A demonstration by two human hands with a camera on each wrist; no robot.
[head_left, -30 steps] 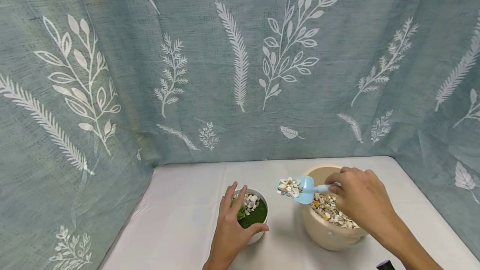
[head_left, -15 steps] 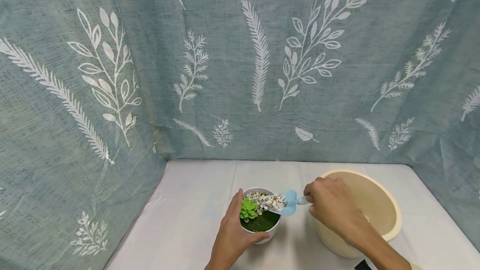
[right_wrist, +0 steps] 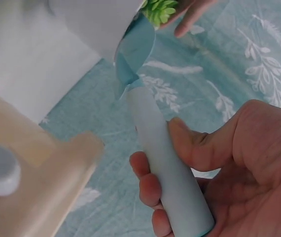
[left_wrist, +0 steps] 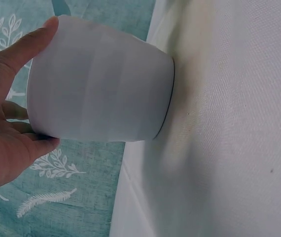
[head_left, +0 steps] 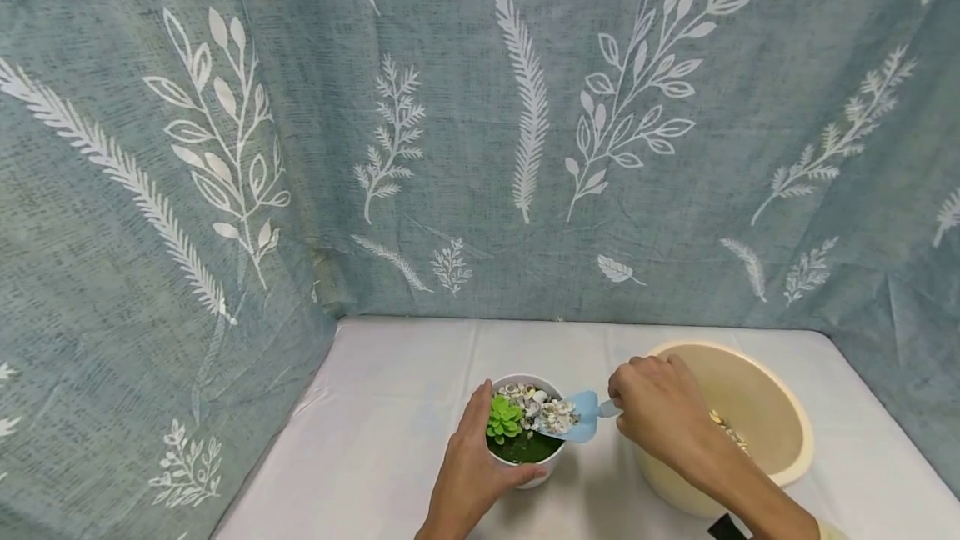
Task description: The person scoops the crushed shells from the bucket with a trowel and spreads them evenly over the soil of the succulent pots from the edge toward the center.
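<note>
Biggest thing here is the blue-green curtain with white leaf prints, then the white-covered table in front of it. On the right sits a cream bucket, with the right forearm crossing over it.

Left of that there's a white pot, and the left hand has it held from its left side, thumb along the near side and fingers spread no wider than the pot. The right hand is closed firmly round the handle of a light blue scoop.

The relation that matters: the scoop's long axis points left from the right fist, roughly level across the table, and its blade reaches over the pot's right rim (can't tell if it touches). The right hand controls the scoop; the left is nearer the green succulent, over on the pot's left.

Smallest stuff: shell-like bits on the blade, right beside more pale bits in the pot, so where one pile ends is hard to say. The forearm hides most of the bucket's contents, and a dark object is cut off at the bottom edge, no clue what.
</note>
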